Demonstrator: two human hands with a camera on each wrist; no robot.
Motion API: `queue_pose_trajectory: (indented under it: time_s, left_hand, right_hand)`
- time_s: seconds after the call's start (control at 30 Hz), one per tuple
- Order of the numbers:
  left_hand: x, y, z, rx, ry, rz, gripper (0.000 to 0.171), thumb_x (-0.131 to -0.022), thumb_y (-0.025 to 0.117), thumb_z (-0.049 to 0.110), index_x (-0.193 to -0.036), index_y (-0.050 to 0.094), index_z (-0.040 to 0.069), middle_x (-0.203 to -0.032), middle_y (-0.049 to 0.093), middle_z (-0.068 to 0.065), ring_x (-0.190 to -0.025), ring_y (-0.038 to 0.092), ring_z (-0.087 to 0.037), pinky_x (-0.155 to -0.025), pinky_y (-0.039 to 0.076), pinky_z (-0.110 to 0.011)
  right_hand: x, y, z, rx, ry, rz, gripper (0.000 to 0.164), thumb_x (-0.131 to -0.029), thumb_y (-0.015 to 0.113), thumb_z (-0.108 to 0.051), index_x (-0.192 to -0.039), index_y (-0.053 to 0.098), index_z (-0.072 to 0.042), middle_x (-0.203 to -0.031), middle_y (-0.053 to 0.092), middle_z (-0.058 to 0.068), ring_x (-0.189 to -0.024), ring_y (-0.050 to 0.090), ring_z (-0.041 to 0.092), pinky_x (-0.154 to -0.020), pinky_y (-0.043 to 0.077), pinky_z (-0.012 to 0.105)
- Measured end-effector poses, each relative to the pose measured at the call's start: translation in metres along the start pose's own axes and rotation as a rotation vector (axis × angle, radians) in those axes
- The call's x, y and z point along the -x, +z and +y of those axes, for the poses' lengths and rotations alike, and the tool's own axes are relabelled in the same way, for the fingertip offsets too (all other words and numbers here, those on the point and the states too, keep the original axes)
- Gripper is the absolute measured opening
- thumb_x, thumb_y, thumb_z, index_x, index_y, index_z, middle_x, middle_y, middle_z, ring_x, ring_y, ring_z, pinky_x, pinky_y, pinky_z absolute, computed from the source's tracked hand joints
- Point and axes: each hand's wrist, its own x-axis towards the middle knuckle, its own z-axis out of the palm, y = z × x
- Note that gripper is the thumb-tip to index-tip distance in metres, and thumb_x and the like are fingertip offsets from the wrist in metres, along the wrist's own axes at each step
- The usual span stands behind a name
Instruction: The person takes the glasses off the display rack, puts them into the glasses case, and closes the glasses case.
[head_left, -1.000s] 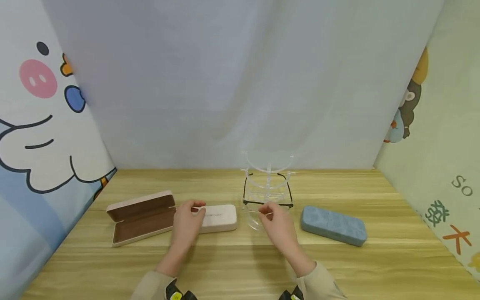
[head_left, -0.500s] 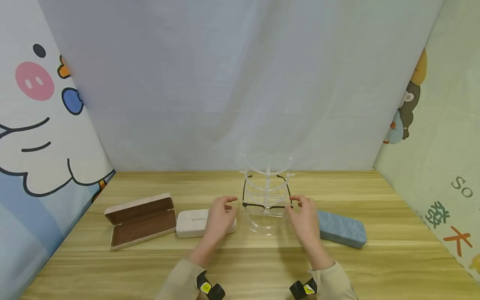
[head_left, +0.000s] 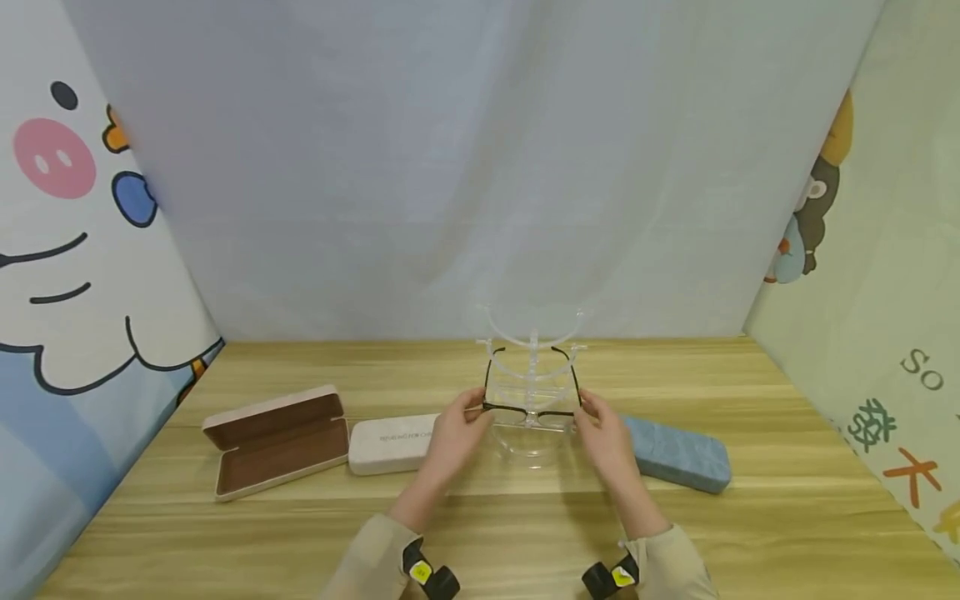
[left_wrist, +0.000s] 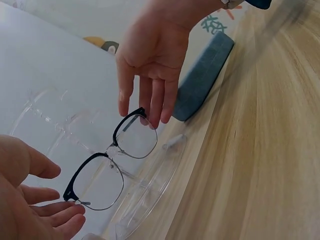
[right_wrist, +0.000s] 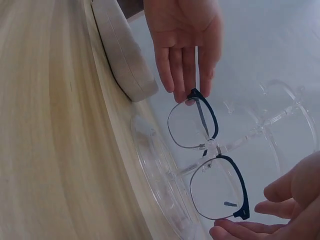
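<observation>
Black half-rim glasses [head_left: 504,407] sit on a clear display stand [head_left: 533,367], temples unfolded and pointing back, lenses toward me. My left hand [head_left: 455,429] is at their left hinge; in the left wrist view its fingertips [left_wrist: 75,209] touch the frame's corner from beneath, while the thumb stays apart from it. At the opposite hinge is my right hand [head_left: 606,429]. The right wrist view has its fingers [right_wrist: 232,227] extended under that corner, with a gap between thumb and frame. Neither hand is curled round the glasses.
An open case [head_left: 281,454] with brown lining stands at the left. Beside it lies a closed white case [head_left: 390,444], partly behind my left hand. A closed blue case [head_left: 678,454] lies right of my right hand. A pale curtain [head_left: 375,167] hangs behind the table.
My left hand has moved right from the white case to the glasses' left side. The right hand went from the front of the glasses to their right hinge. The glasses stayed on the stand.
</observation>
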Motion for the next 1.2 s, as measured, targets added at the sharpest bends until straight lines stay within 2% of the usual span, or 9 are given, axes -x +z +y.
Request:
queue_pose_trajectory:
  time_s: [0.3,0.4,0.47,0.5,0.63,0.7,0.77,0.93,1.2]
  left_hand:
    - [-0.001,-0.002,-0.004,0.004,-0.025,0.005,0.035,-0.089,0.054,0.014,-0.121,0.055,0.002,-0.121,0.058,-0.015,-0.106,0.057,-0.028,-0.082,0.050,-0.036]
    - [-0.001,-0.005,-0.005,0.002,-0.039,-0.005,0.032,-0.091,0.053,0.017,-0.120,0.057,0.004,-0.121,0.058,-0.012,-0.101,0.058,-0.022,-0.070,0.050,-0.028]
    - [-0.001,-0.007,-0.004,0.026,-0.053,-0.012,0.032,-0.091,0.052,0.018,-0.120,0.058,0.005,-0.118,0.059,-0.012,-0.082,0.058,-0.016,-0.057,0.045,-0.022]
    - [0.000,-0.009,-0.004,0.035,-0.052,-0.014,0.032,-0.091,0.052,0.018,-0.120,0.058,0.005,-0.118,0.060,-0.012,-0.080,0.057,-0.013,-0.057,0.043,-0.020]
    - [0.002,-0.015,-0.001,0.083,-0.050,-0.023,0.032,-0.090,0.052,0.017,-0.119,0.058,0.005,-0.117,0.060,-0.012,-0.078,0.057,-0.012,-0.066,0.045,-0.025]
    - [0.004,-0.017,0.000,0.094,-0.043,-0.021,0.031,-0.090,0.053,0.015,-0.119,0.059,0.005,-0.116,0.060,-0.012,-0.095,0.059,-0.018,-0.079,0.046,-0.032]
    - [0.006,-0.019,0.002,0.109,-0.048,-0.018,0.031,-0.088,0.053,0.013,-0.117,0.060,0.005,-0.113,0.062,-0.012,-0.097,0.059,-0.022,-0.082,0.047,-0.037]
    - [0.007,-0.024,0.008,0.112,-0.033,0.029,0.028,-0.085,0.057,0.007,-0.111,0.064,0.005,-0.104,0.066,-0.011,-0.093,0.061,-0.020,-0.085,0.048,-0.037]
    - [0.012,-0.033,0.019,0.122,0.026,0.072,0.025,-0.085,0.062,0.009,-0.109,0.066,0.005,-0.099,0.068,-0.011,-0.089,0.064,-0.020,-0.081,0.051,-0.032]
  right_hand:
    - [-0.001,0.002,0.000,-0.039,0.027,-0.023,0.036,-0.095,0.038,-0.003,-0.129,0.046,0.003,-0.123,0.051,0.024,-0.104,0.057,0.034,-0.084,0.051,0.037]
    - [-0.001,0.000,-0.001,-0.036,0.038,-0.024,0.034,-0.095,0.039,-0.004,-0.126,0.049,0.003,-0.118,0.054,0.023,-0.100,0.059,0.031,-0.082,0.050,0.036]
    - [-0.001,-0.002,-0.003,-0.028,0.044,-0.034,0.034,-0.095,0.041,-0.007,-0.127,0.049,0.002,-0.119,0.054,0.022,-0.100,0.058,0.030,-0.083,0.050,0.037]
    - [-0.001,-0.003,-0.004,-0.019,0.045,-0.041,0.035,-0.095,0.042,-0.008,-0.127,0.048,0.002,-0.119,0.054,0.021,-0.101,0.058,0.029,-0.083,0.049,0.037]
    - [0.001,-0.008,-0.010,-0.007,0.033,-0.068,0.038,-0.094,0.046,-0.014,-0.130,0.047,0.001,-0.121,0.053,0.020,-0.104,0.056,0.030,-0.085,0.047,0.041]
    - [0.003,-0.012,-0.014,-0.022,0.023,-0.080,0.039,-0.094,0.047,-0.015,-0.130,0.046,0.001,-0.121,0.052,0.020,-0.105,0.056,0.030,-0.087,0.046,0.043]
    - [0.006,-0.016,-0.018,-0.043,0.014,-0.093,0.039,-0.094,0.047,-0.015,-0.130,0.046,0.001,-0.121,0.052,0.020,-0.104,0.055,0.030,-0.087,0.045,0.043]
    - [0.012,-0.025,-0.028,-0.067,0.010,-0.134,0.038,-0.095,0.047,-0.016,-0.130,0.046,-0.003,-0.119,0.052,0.017,-0.103,0.056,0.028,-0.089,0.043,0.045]
    - [0.021,-0.033,-0.042,-0.080,-0.023,-0.142,0.033,-0.094,0.049,-0.016,-0.125,0.052,-0.005,-0.114,0.056,0.014,-0.099,0.059,0.025,-0.094,0.041,0.047]
